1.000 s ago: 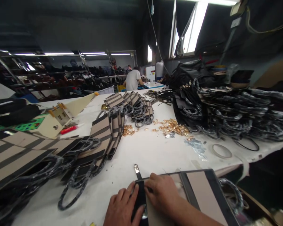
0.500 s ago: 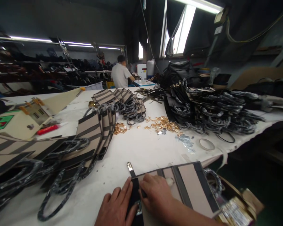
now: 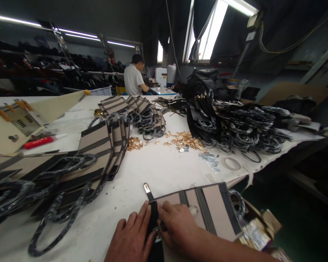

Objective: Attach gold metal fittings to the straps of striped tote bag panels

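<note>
A taupe bag panel [image 3: 215,207] with dark stripes lies flat at the table's front edge. From its far left corner a short black tab with a shiny metal tip [image 3: 147,188] sticks out. My left hand [image 3: 129,233] rests with stretched fingers along the black strip [image 3: 155,251] at the panel's left side, thumb apart. A small metal fitting [image 3: 157,236] shows partly beside that thumb. Closed over the panel, my right hand [image 3: 177,225] grips something dark that its fingers mostly hide. A pale rounded end [image 3: 193,210] shows behind that hand; whether it belongs to the held thing is unclear.
Striped panels with plastic-wrapped handles [image 3: 95,153] are stacked left. Gold metal fittings [image 3: 190,141] and thin metal plates [image 3: 210,161] are scattered mid-table, near a tape roll [image 3: 232,163]. Black bag pieces [image 3: 235,123] heap up right. A co-worker [image 3: 133,78] sits far back.
The view has shifted slightly, so the table things appear further left. My hands stay on the panel; the right one has moved little against it and covers more of the metal fitting.
</note>
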`<state>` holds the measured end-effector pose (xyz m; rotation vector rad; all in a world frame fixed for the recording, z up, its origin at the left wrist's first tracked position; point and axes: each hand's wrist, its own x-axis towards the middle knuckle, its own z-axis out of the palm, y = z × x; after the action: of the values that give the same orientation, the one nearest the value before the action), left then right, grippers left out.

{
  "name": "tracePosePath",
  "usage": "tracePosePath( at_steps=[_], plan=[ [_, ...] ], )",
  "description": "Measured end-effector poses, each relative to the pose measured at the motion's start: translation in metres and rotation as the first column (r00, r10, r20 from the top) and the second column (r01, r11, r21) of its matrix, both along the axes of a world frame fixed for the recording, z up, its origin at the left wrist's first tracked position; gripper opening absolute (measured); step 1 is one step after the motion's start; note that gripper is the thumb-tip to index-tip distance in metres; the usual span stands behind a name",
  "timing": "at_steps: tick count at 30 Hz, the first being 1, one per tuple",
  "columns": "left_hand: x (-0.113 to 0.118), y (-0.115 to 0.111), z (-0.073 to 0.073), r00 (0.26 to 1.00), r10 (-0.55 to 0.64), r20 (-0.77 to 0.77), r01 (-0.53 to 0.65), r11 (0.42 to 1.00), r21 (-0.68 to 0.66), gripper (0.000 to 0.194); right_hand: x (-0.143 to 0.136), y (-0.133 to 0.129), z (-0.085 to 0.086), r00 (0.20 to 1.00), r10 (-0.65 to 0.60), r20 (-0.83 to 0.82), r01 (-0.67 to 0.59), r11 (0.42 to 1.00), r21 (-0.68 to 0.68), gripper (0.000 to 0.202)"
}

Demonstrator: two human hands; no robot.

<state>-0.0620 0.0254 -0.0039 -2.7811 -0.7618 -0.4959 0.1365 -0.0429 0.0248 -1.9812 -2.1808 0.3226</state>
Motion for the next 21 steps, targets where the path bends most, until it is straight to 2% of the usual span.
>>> tracePosePath(
  at_steps=[5,9,13,16,19,21],
  plan=[
    [0.001,-0.003,-0.005,0.999,0.011,-0.035,-0.012,1.0,-0.014,0.049,0.0,0.0,-0.001,0.998,0.03,0.047,-0.03,1.0,-0.005,0.03],
    [0.005,-0.005,-0.006,0.989,0.038,-0.143,-0.04,0.999,-0.011,0.049,0.0,0.002,0.003,0.995,0.058,0.085,-0.056,0.998,-0.021,0.032],
    [0.012,-0.009,0.003,0.953,0.083,-0.292,-0.101,0.994,-0.046,0.053,-0.005,0.003,0.009,0.992,0.074,0.099,-0.072,0.997,-0.028,0.033],
    [0.011,-0.012,0.012,0.941,0.102,-0.322,-0.143,0.984,-0.109,0.055,-0.003,0.005,0.017,0.998,0.039,0.048,-0.04,0.999,0.009,0.031],
    [0.005,-0.015,0.018,0.963,0.119,-0.243,-0.167,0.968,-0.187,0.057,0.02,0.006,0.026,0.999,-0.038,-0.009,0.039,0.998,0.057,0.021],
    [0.001,-0.016,0.019,0.974,0.137,-0.181,-0.177,0.958,-0.224,0.058,0.055,0.004,0.031,0.988,-0.148,-0.033,0.151,0.985,0.084,0.022]
  ],
)
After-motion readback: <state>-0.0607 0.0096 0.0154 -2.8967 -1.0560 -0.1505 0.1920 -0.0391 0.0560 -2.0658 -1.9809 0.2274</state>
